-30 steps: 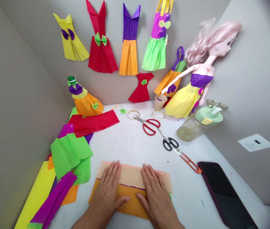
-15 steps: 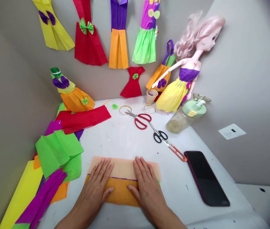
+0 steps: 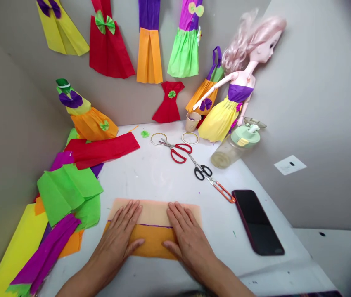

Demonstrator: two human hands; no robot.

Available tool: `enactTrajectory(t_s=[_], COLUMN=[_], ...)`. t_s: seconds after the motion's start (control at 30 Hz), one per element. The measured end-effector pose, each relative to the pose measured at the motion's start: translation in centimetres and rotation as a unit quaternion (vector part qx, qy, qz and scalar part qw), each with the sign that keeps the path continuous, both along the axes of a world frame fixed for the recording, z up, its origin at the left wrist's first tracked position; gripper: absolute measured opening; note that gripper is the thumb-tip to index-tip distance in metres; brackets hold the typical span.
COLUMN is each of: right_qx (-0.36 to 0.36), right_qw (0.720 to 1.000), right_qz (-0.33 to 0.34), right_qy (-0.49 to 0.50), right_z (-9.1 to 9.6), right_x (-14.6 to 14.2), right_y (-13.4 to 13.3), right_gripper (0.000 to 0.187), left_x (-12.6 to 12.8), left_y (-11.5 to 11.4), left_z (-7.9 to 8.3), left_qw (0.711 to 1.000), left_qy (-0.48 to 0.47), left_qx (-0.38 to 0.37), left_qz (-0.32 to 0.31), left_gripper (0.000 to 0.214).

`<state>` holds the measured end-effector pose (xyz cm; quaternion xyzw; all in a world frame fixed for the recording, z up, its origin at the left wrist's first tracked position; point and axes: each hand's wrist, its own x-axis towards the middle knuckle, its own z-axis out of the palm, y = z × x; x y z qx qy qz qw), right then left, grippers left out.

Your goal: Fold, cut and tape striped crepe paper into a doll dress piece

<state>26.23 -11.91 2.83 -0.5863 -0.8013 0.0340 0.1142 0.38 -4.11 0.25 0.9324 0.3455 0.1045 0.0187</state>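
Left hand (image 3: 116, 231) and right hand (image 3: 188, 235) flat and palm down, fingers spread, the two apart and clamped on nothing. Directly beneath both, a two-tone crepe-paper sheet (image 3: 153, 214): peach band on the far side, orange band on the near side, a thin purple line along the join. Fingertips on the peach, thumbs and palms toward the orange, the sheet's ends showing beyond each hand. Under it all, a white bench (image 3: 150, 181), scuffed and flecked with paper bits. To the right of the right hand, a black phone (image 3: 257, 222) lying face up, and beyond the sheet, orange-handled thread snips (image 3: 221, 190) touching black-handled scissors (image 3: 202, 171), then red-handled scissors (image 3: 178, 152) between two thin gold rings (image 3: 158, 139). Along the left edge of the bench, overlapping crepe-paper pieces: folded green (image 3: 67, 192), red (image 3: 101, 150), magenta (image 3: 45, 251), yellow (image 3: 17, 247). Farther back, a small paper cup (image 3: 193, 121), a plastic bottle with a green lid (image 3: 228, 152) lying tilted, and a pink-haired doll (image 3: 240, 93) in a yellow and purple paper dress, leaning against the wall. Above, paper dresses (image 3: 109, 47) pinned in a row.
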Motion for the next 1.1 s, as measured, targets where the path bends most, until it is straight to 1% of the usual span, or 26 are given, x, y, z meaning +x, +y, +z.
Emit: enactTrajectory(t_s=[0.07, 0.13, 0.27, 0.33, 0.4, 0.53, 0.6, 0.67, 0.8, 0.87, 0.93, 1.03, 1.1], right_qx=[0.002, 0.008, -0.007, -0.018, -0.025, -0.012, -0.023, -0.045, -0.072, -0.073, -0.06, -0.038, -0.048], right_qw=[1.0, 0.999, 0.998, 0.998, 0.998, 0.998, 0.998, 0.997, 0.995, 0.995, 0.996, 0.995, 0.994], right_qz=[0.009, 0.016, 0.012, 0.005, -0.009, -0.052, -0.061, -0.064, -0.064, -0.063, -0.067, -0.065, -0.048], right_qy=[0.017, 0.036, 0.055, 0.06, 0.055, 0.031, 0.022, 0.013, 0.012, 0.015, 0.024, 0.059, 0.084], right_z=[0.6, 1.4, 3.1, 3.8, 4.1, 3.8, 3.7, 4.0, 5.0, 5.3, 5.3, 5.2, 5.2], right_x=[0.6, 1.3, 2.3, 2.9, 3.5, 4.7, 5.1, 5.4, 5.8, 6.0, 6.0, 5.8, 5.6], right_y=[0.2, 0.3, 0.1, 0.1, 0.4, 2.1, 3.1, 3.9, 4.2, 4.0, 3.7, 3.5, 3.4], right_gripper=[0.054, 0.045, 0.036, 0.03, 0.028, 0.03, 0.032, 0.033, 0.032, 0.031, 0.031, 0.037, 0.044], left_x=[0.0, 0.3, 1.5, 2.0, 2.2, 2.0, 2.0, 2.2, 2.8, 3.1, 3.3, 3.5, 3.4], left_y=[0.3, 0.3, 0.5, 1.1, 2.2, 5.5, 6.9, 7.8, 8.4, 8.5, 8.6, 8.8, 9.0], left_z=[0.9, 1.9, 3.6, 4.2, 4.8, 5.3, 5.5, 5.9, 7.0, 7.5, 7.9, 8.6, 9.1], left_qw=[1.0, 0.998, 0.989, 0.985, 0.983, 0.979, 0.977, 0.974, 0.959, 0.954, 0.95, 0.939, 0.928], left_qy=[-0.021, -0.041, -0.069, -0.08, -0.089, -0.073, -0.042, -0.002, 0.06, 0.071, 0.079, 0.09, 0.101], left_qx=[-0.016, -0.05, -0.123, -0.141, -0.154, -0.189, -0.207, -0.226, -0.276, -0.291, -0.301, -0.332, -0.358], left_qz=[-0.011, -0.015, -0.047, -0.058, -0.048, -0.022, -0.016, -0.009, 0.022, 0.03, 0.025, 0.026, 0.033], left_gripper=[0.074, 0.061, 0.04, 0.033, 0.03, 0.037, 0.041, 0.04, 0.035, 0.025, 0.011, 0.003, 0.001])
